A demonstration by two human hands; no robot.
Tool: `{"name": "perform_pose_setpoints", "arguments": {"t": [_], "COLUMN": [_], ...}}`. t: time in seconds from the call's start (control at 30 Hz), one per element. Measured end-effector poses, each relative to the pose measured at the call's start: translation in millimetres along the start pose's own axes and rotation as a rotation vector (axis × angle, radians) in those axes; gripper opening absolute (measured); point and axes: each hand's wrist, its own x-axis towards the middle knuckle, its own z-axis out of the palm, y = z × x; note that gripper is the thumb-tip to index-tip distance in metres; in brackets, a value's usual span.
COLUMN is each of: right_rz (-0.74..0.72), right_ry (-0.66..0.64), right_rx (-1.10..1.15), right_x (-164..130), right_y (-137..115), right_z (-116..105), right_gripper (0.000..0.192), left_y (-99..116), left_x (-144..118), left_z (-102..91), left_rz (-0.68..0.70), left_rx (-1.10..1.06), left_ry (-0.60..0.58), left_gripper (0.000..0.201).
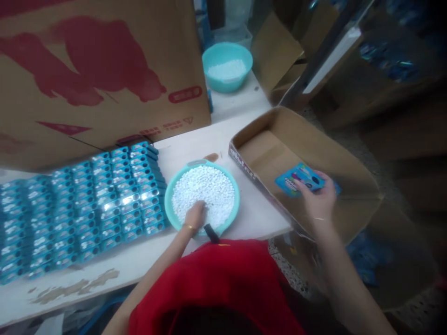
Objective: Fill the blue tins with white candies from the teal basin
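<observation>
My left hand (194, 217) dips into a teal bowl (168, 194) full of small white pellets, its fingers curled down among them; whether it grips any I cannot tell. My right hand (317, 197) reaches over an open cardboard box (352, 174) and holds a small blue packet (299, 178) flat above the box's inside. Rows of small blue boxes (84, 209) lie packed side by side on the white table (195, 139), just left of the bowl.
A large cardboard carton with red print (98, 74) stands behind the blue boxes. A second teal bowl (226, 66) with white pellets sits farther back. Folded cardboard and dark shelving fill the right side. My red top (216, 284) fills the lower middle.
</observation>
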Motion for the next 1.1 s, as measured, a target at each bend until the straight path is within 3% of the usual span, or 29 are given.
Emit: {"name": "perform_pose_setpoints", "arguments": {"t": [0.07, 0.17, 0.23, 0.4, 0.57, 0.7, 0.93, 1.1], "right_rz": [0.061, 0.043, -0.027, -0.220, -0.452, -0.572, -0.625, -0.643], "right_ry": [-0.115, -0.391, -0.520, -0.668, -0.708, -0.770, -0.797, -0.802], "right_rx": [0.084, 0.110, 0.063, -0.122, -0.241, -0.267, -0.353, -0.350], "right_x": [-25, -62, -80, -93, -95, -105, -114, -115], "right_y": [-30, -55, -59, -58, -58, -63, -67, -64], "right_z": [7, 28, 42, 73, 103, 121, 127, 130], "right_gripper": [0.058, 0.049, 0.046, 0.036, 0.031, 0.036, 0.041, 0.041], "left_y": [6, 0, -9, -18, 1, 26, 83, 111], "left_x": [12, 11, -1, -40, -64, -70, -78, -87], "left_z": [10.2, 5.9, -8.0, -63.9, -118.8, -145.6, -172.5, -175.1], "left_rz": [0.028, 0.078, 0.121, 0.224, 0.330, 0.393, 0.271, 0.267], "left_rx": [-0.052, -0.128, -0.175, -0.242, -0.193, -0.027, 0.526, 0.674], "left_ry": [0.028, 0.049, 0.049, 0.069, 0.090, 0.025, -0.088, -0.065], "left_gripper": [0.025, 0.027, 0.030, 0.034, 0.031, 0.026, 0.022, 0.020]}}
